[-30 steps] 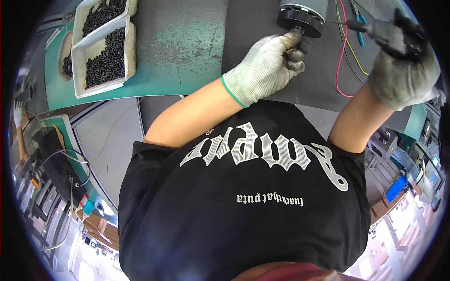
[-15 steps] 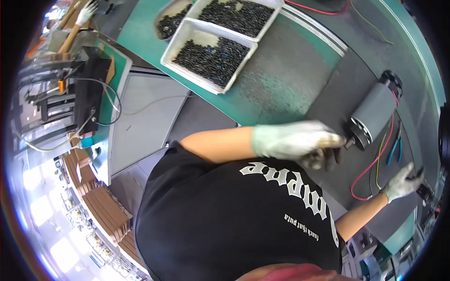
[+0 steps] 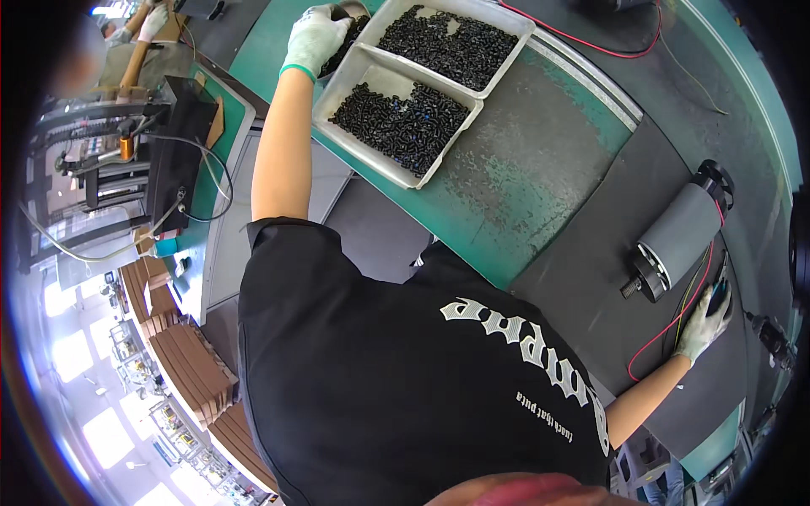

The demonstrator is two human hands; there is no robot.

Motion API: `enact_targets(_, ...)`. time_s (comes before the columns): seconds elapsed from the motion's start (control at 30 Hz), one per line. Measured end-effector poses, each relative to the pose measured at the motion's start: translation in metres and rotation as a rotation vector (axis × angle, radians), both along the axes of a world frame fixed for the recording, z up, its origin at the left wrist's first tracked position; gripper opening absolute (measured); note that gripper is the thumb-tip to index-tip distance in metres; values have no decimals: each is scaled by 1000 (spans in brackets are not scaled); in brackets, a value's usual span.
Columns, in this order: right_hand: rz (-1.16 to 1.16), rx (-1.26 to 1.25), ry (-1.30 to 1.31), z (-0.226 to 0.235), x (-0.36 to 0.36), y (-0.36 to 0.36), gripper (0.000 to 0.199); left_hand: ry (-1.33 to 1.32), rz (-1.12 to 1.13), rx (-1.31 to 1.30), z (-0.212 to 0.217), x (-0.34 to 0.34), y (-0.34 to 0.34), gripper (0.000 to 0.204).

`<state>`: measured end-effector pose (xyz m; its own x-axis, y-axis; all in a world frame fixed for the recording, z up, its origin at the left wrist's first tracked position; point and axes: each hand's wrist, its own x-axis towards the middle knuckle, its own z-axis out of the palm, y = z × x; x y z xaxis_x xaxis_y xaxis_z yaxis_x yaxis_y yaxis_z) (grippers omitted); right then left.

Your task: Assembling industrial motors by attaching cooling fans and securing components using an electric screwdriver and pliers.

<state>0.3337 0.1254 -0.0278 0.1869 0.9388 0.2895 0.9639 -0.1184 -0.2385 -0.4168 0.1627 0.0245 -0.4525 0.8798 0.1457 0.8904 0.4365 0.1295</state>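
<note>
A: Left hand?
B: Left hand [image 3: 317,40], in a white knit glove with a green cuff; far left of the bench, at a small, rounded tray [image 3: 358,8] of black parts. Fingertips hidden behind the glove; whether apart or pinched together, cannot tell.

A: Right hand?
B: Right hand [image 3: 704,327], in a white glove; at the right, fingers about a pair of metal pliers with blue handles [image 3: 720,288]. Whether clamped on them, cannot tell.

A: Nearest item to that hand?
B: One grey cylindrical motor [image 3: 682,232], black at both ends, threaded shaft [image 3: 631,288] at its near left end. Lying on its side on a black mat [image 3: 582,270], right of the bench, left of the pliers and apart from both hands. A red wire [image 3: 646,347] loops on its near side.

A: Trays?
B: Two rectangular white trays [image 3: 388,80], side by side, just right of the left hand; each holding many small black pieces [image 3: 405,126].

A: Remaining entries?
B: One green worktop [image 3: 485,253], surface worn to grey in patches, beneath the trays. One black handheld tool [image 3: 770,339], at the right edge, beyond the right hand. Brown cardboard stacks [image 3: 190,371], left, below bench level.
</note>
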Motion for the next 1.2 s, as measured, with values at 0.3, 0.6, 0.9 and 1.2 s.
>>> enact_targets(0.3, 17, 4, 7, -3, 6, 0, 60, 24, -14, -132, -10, -13, 16, 40)
enact_targets(0.6, 7, 12, 11, -2, 3, 0, 60, -33, -76, -124, -12, -19, 14, 42)
enact_targets(0.9, -20, 7, 5, -1, 3, -2, 57, -66, 33, -68, -7, -19, 27, 42)
enact_targets(1.2, 3, 1, 21, -2, 4, -3, 55, -70, 51, -121, -16, -25, 42, 54)
